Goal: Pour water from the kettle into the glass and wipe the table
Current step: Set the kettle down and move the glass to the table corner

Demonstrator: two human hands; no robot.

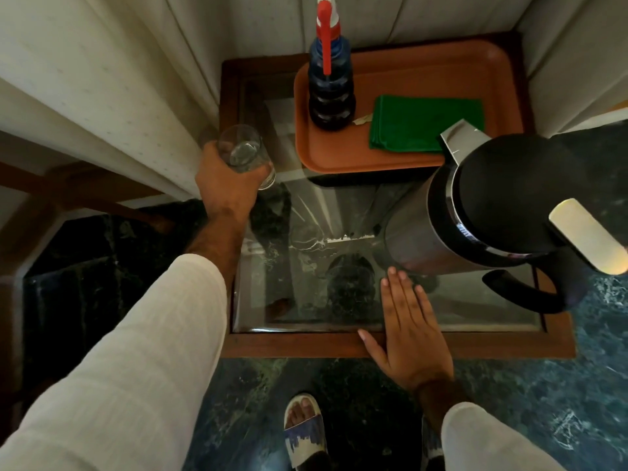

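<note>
Glass (245,154) in left hand's (226,178) grip; right hand (406,331) flat, empty, beside kettle (489,212).

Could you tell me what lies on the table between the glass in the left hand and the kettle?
In the head view, only bare glass tabletop lies between the glass, held by the left hand, and the kettle; the tray's near corner sits just behind that stretch.

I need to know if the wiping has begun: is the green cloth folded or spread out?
Folded. The green cloth lies as a neat rectangle with layered edges on the orange tray, and neither hand touches it.
</note>
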